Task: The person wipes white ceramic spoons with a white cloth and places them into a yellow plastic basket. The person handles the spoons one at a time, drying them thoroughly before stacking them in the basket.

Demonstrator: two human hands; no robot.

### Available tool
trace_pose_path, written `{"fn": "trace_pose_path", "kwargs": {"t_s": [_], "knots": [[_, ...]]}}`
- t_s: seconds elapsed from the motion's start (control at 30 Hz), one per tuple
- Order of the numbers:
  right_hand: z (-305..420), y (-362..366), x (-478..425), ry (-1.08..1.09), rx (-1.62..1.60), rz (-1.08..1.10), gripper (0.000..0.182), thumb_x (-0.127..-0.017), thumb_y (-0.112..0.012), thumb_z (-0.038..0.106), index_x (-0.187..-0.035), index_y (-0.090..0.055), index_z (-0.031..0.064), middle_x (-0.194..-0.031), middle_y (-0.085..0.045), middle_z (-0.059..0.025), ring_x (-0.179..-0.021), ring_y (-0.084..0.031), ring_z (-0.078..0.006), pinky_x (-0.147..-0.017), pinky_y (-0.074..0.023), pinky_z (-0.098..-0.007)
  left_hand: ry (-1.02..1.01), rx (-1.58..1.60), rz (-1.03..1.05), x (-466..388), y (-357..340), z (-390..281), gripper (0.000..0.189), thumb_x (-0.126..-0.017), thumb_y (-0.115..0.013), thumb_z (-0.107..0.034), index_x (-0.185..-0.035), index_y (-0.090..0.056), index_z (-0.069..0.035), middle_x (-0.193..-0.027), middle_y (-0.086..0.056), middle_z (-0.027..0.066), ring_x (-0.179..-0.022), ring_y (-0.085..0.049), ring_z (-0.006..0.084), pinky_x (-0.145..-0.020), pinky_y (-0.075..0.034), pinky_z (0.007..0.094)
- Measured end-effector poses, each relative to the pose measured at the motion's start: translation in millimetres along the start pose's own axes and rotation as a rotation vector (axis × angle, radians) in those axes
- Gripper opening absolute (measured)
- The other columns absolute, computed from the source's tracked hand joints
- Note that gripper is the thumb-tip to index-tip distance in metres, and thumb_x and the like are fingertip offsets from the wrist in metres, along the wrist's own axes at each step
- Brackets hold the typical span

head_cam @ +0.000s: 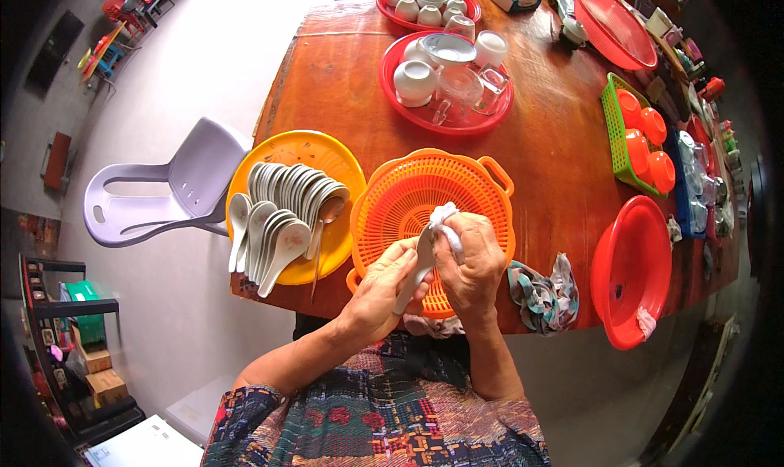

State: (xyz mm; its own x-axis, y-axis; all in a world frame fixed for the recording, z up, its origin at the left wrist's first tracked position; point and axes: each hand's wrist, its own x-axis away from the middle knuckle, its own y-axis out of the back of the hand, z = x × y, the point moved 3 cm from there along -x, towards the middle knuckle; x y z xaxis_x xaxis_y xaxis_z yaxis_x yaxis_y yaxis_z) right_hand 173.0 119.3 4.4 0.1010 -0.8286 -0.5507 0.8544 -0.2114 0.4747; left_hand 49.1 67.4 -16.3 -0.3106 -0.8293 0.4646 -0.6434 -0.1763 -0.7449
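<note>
My left hand (384, 281) grips a white ceramic soup spoon (422, 258) by its handle, above the near side of an orange plastic colander (432, 160). Bunched in my right hand (473, 263) is a white cloth (446, 219), pressed against the bowl of that spoon. The cloth and fingers hide part of the spoon. To the left of the colander lies a yellow plate (343, 246) with rows of white ceramic spoons (294, 182) stacked on it. A metal spoon (331, 209) rests at the right side of those rows.
Red trays (398, 114) carry upturned cups (416, 78) and glass mugs at the back. A patterned cloth (545, 295) lies right of the colander, beside a red basin (634, 265). Farther right stands a green basket (615, 142) of orange bowls. A lilac chair (205, 160) adjoins the table's left.
</note>
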Motion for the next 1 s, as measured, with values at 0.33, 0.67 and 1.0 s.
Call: {"fn": "trace_pose_path", "kwargs": {"t_s": [0.33,0.67,1.0], "knots": [[12,-7,11,-0.096,0.089,0.164,0.024,-0.077,-0.068,0.008,-0.099,-0.064,0.0002,-0.091,-0.051,-0.0124,-0.067,-0.059,-0.0239,-0.056,-0.0492,-0.0347,-0.175,0.097,-0.098,-23,-7,10,0.021,-0.099,-0.035,-0.013,-0.117,-0.045,-0.006,-0.111,-0.055,0.0079,-0.103,-0.055,0.0139,-0.091,-0.045,0.0288],[34,11,27,-0.162,-0.112,0.357,0.022,-0.075,-0.067,0.007,-0.095,-0.062,0.0029,-0.084,-0.054,-0.0124,-0.069,-0.06,-0.0286,-0.06,-0.0494,-0.0375,-0.221,0.139,-0.064,-24,8,6,0.023,-0.099,-0.039,-0.018,-0.117,-0.049,-0.006,-0.108,-0.057,0.0055,-0.097,-0.057,0.0155,-0.087,-0.047,0.0308],[17,-1,18,-0.17,0.146,0.195,0.026,-0.076,-0.066,0.003,-0.102,-0.064,0.0011,-0.085,-0.055,-0.0128,-0.069,-0.059,-0.0253,-0.058,-0.048,-0.0341,-0.134,0.161,-0.01,-16,3,18,0.029,-0.099,-0.036,-0.017,-0.124,-0.046,-0.004,-0.118,-0.055,0.0066,-0.11,-0.053,0.0176,-0.098,-0.041,0.033]]}}
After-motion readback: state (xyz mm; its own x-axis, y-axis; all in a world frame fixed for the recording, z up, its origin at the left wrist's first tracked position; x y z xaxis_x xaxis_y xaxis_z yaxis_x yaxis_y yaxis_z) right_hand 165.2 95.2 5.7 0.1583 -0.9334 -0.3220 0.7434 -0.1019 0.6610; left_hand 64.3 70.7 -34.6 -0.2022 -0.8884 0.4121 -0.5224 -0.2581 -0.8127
